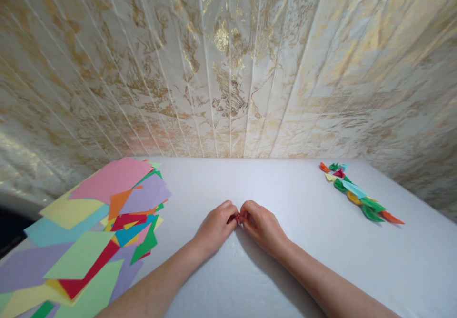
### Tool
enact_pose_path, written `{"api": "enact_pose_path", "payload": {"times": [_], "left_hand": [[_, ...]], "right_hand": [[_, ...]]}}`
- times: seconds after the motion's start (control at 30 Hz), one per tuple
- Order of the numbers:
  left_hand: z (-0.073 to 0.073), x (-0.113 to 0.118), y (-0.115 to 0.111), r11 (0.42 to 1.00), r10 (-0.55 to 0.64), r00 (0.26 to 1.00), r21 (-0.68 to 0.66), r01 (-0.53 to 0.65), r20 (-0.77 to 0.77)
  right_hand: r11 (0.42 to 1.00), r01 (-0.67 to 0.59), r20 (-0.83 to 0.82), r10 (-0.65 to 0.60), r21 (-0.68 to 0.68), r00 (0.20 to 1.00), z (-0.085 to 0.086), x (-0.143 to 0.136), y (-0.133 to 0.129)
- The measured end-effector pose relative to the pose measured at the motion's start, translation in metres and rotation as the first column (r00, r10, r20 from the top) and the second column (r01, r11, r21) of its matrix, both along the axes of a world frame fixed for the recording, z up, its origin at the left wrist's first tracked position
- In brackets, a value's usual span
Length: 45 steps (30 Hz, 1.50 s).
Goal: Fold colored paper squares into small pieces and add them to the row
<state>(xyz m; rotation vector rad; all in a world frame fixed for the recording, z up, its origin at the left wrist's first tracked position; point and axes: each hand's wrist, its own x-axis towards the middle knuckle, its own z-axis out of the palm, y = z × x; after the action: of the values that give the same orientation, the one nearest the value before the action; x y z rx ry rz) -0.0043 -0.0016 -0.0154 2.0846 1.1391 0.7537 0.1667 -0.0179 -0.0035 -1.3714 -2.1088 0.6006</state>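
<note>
A small piece of dark red or pink folded paper (238, 219) is pinched between my two hands, just above the middle of the white table. My left hand (220, 223) closes on its left side with thumb and fingertips. From the right, my right hand (262, 225) grips the same piece, its fingers curled in. The fingertips of both hands nearly touch, and they hide most of the paper, so its shape is not clear.
Loose coloured paper sheets (82, 256) and smaller scraps (134, 230) overlap across the table's left side. A row of small folded paper pieces (353, 194) lies at the right. Behind the white table (285, 180) hangs a gold-patterned curtain (228, 70).
</note>
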Motion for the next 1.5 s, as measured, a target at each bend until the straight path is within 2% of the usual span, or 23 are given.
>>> {"api": "enact_pose_path", "payload": {"times": [0.3, 0.53, 0.83, 1.03, 1.3, 1.5], "left_hand": [[0.0005, 0.0004, 0.0023, 0.998, 0.042, 0.999, -0.048, -0.041, 0.023], [-0.002, 0.0039, -0.0011, 0.997, 0.076, 0.997, -0.017, -0.077, -0.006], [-0.0044, 0.0026, -0.0011, 0.997, 0.079, 0.997, 0.0, -0.079, -0.019], [-0.0024, 0.0034, 0.0001, 0.996, 0.074, 0.997, -0.043, -0.072, 0.039], [-0.0039, 0.0022, 0.0014, 0.996, 0.076, 0.995, -0.042, -0.073, 0.064], [-0.0054, 0.0, 0.001, 0.988, 0.143, 0.981, -0.069, -0.135, 0.132]], "right_hand": [[0.999, 0.035, -0.072, -0.037, -0.021, 0.997, -0.0029, 0.0031, -0.001], [0.996, 0.092, 0.004, -0.092, 0.02, 0.996, -0.0027, -0.0002, -0.0035], [0.999, 0.046, 0.01, -0.046, 0.02, 0.999, -0.0005, 0.0019, -0.0026], [0.999, 0.043, 0.054, -0.044, 0.023, 0.998, -0.0008, 0.0001, -0.0005], [0.998, 0.054, -0.017, -0.053, 0.045, 0.998, -0.0061, 0.0029, 0.0006], [0.996, 0.067, -0.041, -0.065, 0.059, 0.997, -0.0038, 0.0075, 0.0026]]}}
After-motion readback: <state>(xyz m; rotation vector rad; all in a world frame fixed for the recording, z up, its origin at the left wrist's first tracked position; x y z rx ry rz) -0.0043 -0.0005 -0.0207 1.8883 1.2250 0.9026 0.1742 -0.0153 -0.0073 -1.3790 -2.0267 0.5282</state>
